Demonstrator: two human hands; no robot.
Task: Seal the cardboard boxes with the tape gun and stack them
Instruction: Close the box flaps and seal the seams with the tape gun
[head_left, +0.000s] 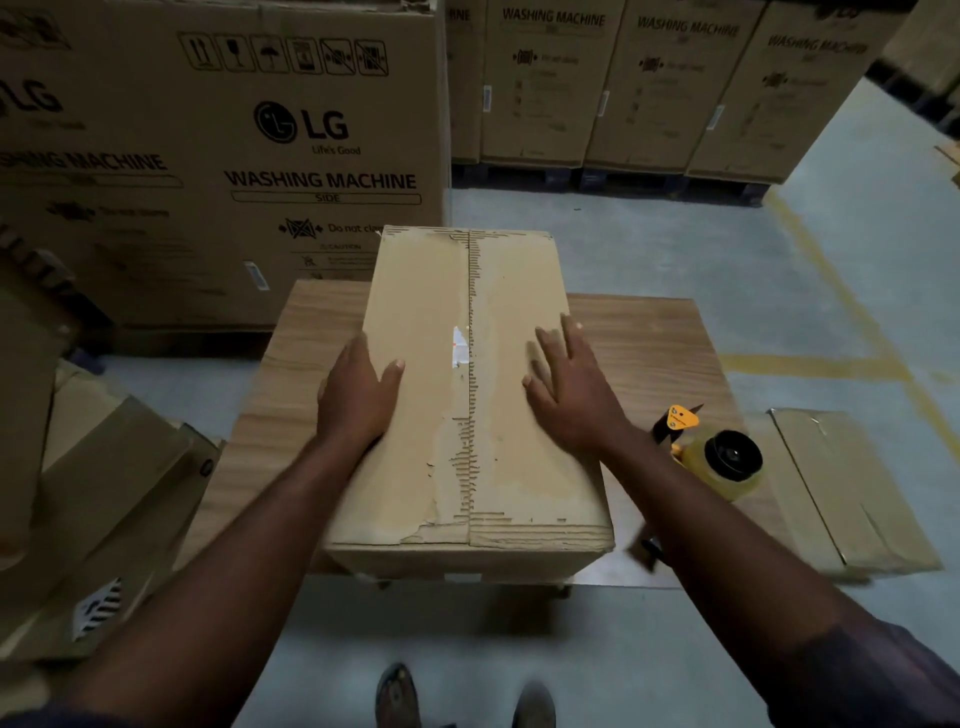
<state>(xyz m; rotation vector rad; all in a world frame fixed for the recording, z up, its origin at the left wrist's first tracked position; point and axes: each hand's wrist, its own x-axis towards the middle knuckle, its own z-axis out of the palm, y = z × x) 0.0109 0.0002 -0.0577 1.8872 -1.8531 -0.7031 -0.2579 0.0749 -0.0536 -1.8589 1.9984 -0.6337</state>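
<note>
A long cardboard box (467, 291) lies lengthwise on a low wooden table (649, 332), its two top flaps meeting along a torn centre seam. My left hand (358, 395) rests on the box's left top edge, thumb on the top face and fingers over the side. My right hand (571, 389) lies flat with spread fingers on the right flap. A yellow tape gun (711, 452) with a roll of tape lies on the table to the right of the box, beside my right forearm.
Another flat cardboard box (852, 488) lies at the right, past the table's end. Folded cardboard (104, 493) is piled at the left. Tall washing-machine cartons (223, 156) stand behind the table, more along the back (649, 88). Grey floor with yellow lines (841, 322) lies to the right.
</note>
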